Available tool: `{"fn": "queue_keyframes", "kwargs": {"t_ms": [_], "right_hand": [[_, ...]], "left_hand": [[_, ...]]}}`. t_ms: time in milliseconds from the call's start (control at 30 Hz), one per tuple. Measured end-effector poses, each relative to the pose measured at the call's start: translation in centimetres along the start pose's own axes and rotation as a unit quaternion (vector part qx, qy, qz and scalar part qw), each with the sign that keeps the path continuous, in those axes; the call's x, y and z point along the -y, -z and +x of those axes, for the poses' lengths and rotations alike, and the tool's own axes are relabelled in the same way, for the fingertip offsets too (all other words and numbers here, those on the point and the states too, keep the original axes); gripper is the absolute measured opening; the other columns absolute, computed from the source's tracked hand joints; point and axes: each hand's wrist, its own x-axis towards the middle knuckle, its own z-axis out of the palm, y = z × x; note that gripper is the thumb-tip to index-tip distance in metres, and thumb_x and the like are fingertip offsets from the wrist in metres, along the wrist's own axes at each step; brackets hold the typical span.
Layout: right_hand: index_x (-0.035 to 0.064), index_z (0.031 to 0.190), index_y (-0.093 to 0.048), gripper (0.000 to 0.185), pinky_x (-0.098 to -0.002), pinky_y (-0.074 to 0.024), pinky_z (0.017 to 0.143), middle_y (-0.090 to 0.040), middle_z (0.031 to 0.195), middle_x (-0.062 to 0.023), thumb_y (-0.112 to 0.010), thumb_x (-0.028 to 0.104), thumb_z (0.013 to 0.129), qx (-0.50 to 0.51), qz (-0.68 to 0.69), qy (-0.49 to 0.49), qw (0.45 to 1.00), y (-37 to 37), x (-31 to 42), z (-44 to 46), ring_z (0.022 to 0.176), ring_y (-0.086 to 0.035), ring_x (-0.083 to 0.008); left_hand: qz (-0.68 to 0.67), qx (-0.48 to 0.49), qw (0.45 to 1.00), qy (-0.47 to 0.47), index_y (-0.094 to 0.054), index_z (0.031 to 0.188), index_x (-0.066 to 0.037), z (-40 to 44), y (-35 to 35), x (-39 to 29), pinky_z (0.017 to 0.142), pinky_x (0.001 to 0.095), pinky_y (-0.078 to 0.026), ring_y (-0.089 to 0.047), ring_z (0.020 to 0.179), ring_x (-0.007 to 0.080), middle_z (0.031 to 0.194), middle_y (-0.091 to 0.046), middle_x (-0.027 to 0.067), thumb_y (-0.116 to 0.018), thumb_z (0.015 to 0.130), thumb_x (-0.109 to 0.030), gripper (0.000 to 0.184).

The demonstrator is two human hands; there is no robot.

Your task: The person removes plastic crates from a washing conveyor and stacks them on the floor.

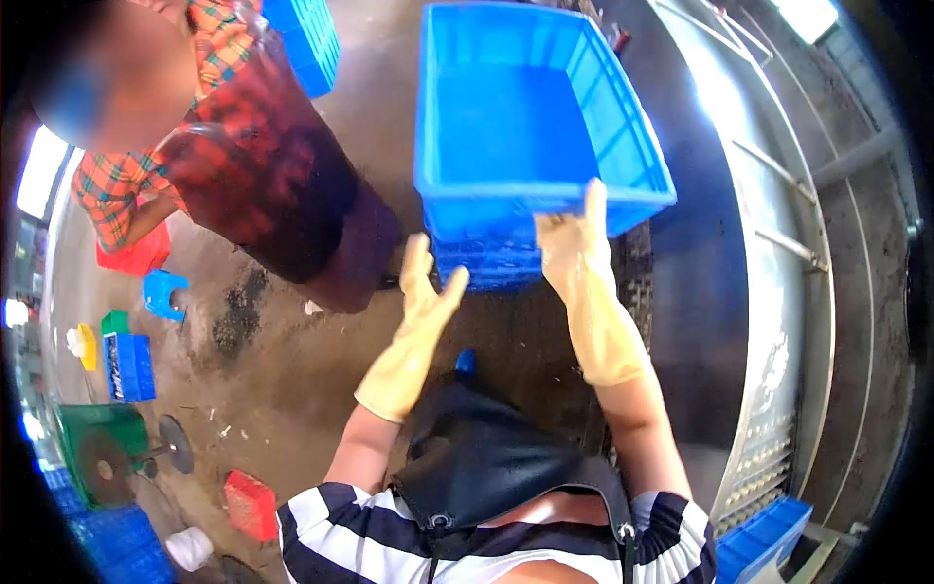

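- Thumb (595,200) up across the near rim, my right hand (574,238) is clamped on the blue crate (516,122), its other fingers bent under the lip, toward the right end of that side.
- My left hand (426,287) is apart from the crate, thumb and fingers spread with nothing between them, lower and to the left, near the stack (486,263).
- Yellow gloves cover both my hands and reach partway up my forearms.
- The blue crate is ahead of me, its inside bare, over the stack of blue crates.
- Below my hands I see my black apron (506,457), my striped sleeves and a small blue tip (465,362) on the wet, dark floor (331,389).
- Across from my left hand stands a co-worker (282,165) in an orange plaid shirt and a dark red apron, leaning over.
- Behind that person is another blue container (304,44).
- Farther left on the floor are a small blue stool (165,292), a blue basket (129,368), a green wheeled bin (102,438) and a red box (251,504).
- To my right runs a long metal frame (778,234), with a blue bin (764,538) by its near end.
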Motion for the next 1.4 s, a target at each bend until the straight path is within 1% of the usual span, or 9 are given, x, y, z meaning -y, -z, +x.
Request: {"fn": "queue_keyframes", "kwargs": {"t_ms": [133,300,600,700,733,833,1000,1167,1400], "right_hand": [[-0.0053,0.117,-0.061,0.045,-0.0427,-0.0531,0.095,-0.065,0.121,-0.0183,-0.070,0.034,0.097,0.103,-0.185,-0.177,0.961,2.1,3.5,-0.6,0.103,-0.065,-0.0306],[-0.0005,0.111,-0.070,0.023,-0.0292,-0.0545,0.081,-0.073,0.104,-0.0122,-0.067,0.014,0.093,0.158,-0.497,0.367,0.771,-7.3,14.8,-17.1,0.091,-0.068,-0.0195],[0.0013,0.092,-0.074,0.013,-0.0314,-0.0499,0.081,-0.070,0.090,-0.0096,-0.064,0.010,0.092,0.043,-0.699,0.381,0.603,-6.0,17.8,-21.6,0.089,-0.065,-0.0205],[0.0010,0.085,-0.072,0.017,-0.0305,-0.0455,0.074,-0.066,0.072,-0.0070,-0.063,0.015,0.090,0.124,-0.705,0.405,0.570,-2.7,18.6,-22.8,0.081,-0.061,-0.0192],[0.0031,0.077,-0.070,0.017,-0.0309,-0.0444,0.069,-0.063,0.067,-0.0053,-0.064,0.016,0.087,0.100,-0.581,0.445,0.674,-0.4,16.7,-22.9,0.073,-0.059,-0.0172],[0.0100,0.059,-0.061,0.027,-0.0340,-0.0455,0.058,-0.059,0.058,-0.0008,-0.064,0.019,0.084,0.293,-0.538,0.408,0.677,2.5,15.8,-24.1,0.057,-0.055,-0.0153],[0.0085,0.081,-0.068,0.015,-0.0321,-0.0493,0.069,-0.066,0.081,-0.0057,-0.063,0.021,0.087,0.179,-0.473,0.125,0.853,7.6,9.7,-26.2,0.071,-0.061,-0.0182],[0.0051,0.082,-0.067,0.013,-0.0307,-0.0467,0.062,-0.063,0.075,-0.0073,-0.063,0.017,0.085,0.242,-0.495,0.079,0.831,12.1,9.7,-28.1,0.064,-0.059,-0.0182],[0.0003,0.083,-0.066,0.012,-0.0286,-0.0431,0.053,-0.059,0.065,-0.0096,-0.063,0.011,0.081,0.465,-0.490,0.077,0.733,15.9,12.5,-26.0,0.055,-0.057,-0.0182]], "left_hand": [[0.002,-0.030,0.992,0.120,-0.028,0.158,-0.016,0.6,2.4,-3.1,0.109,0.0397,-0.047,-0.037,0.145,0.0263,0.158,-0.025,0.0135,-0.080,0.087,-0.018,0.088],[0.036,-0.029,0.990,0.137,-0.031,0.156,-0.010,-3.2,3.7,0.0,0.103,0.0392,-0.051,-0.040,0.142,0.0283,0.157,-0.029,0.0135,-0.079,0.087,-0.014,0.084],[-0.243,0.163,0.949,0.116,-0.052,0.142,-0.002,-4.9,-0.6,-1.2,0.109,0.0376,-0.044,-0.057,0.125,0.0209,0.131,-0.063,0.0123,-0.067,0.098,-0.015,0.048],[-0.267,0.320,0.908,0.033,-0.056,0.138,0.001,-5.4,2.6,-17.3,0.100,0.0354,-0.049,-0.062,0.116,0.0208,0.129,-0.066,0.0141,-0.056,0.104,-0.035,0.050],[-0.246,0.411,0.877,0.008,-0.062,0.132,0.000,-4.8,2.4,-17.3,0.093,0.0352,-0.052,-0.066,0.108,0.0205,0.124,-0.068,0.0138,-0.058,0.102,-0.036,0.047],[-0.170,0.499,0.805,-0.270,-0.076,0.105,-0.004,-7.3,2.0,-21.1,0.075,0.0348,-0.055,-0.071,0.085,0.0224,0.092,-0.075,0.0118,-0.073,0.091,-0.016,0.020],[-0.148,0.606,0.757,-0.195,-0.075,0.084,-0.005,-10.6,-0.6,-16.9,0.066,0.0359,-0.054,-0.072,0.072,0.0255,0.080,-0.074,0.0109,-0.074,0.087,-0.011,0.007],[-0.313,0.559,0.760,-0.109,-0.068,0.072,-0.002,-13.1,-1.9,-17.7,0.060,0.0351,-0.052,-0.067,0.060,0.0289,0.072,-0.071,0.0135,-0.072,0.082,0.001,0.011],[0.074,0.669,0.728,-0.127,-0.078,0.086,-0.007,-13.9,-3.3,-17.2,0.064,0.0341,-0.050,-0.068,0.069,0.0233,0.079,-0.074,0.0096,-0.063,0.087,-0.030,0.027]]}}
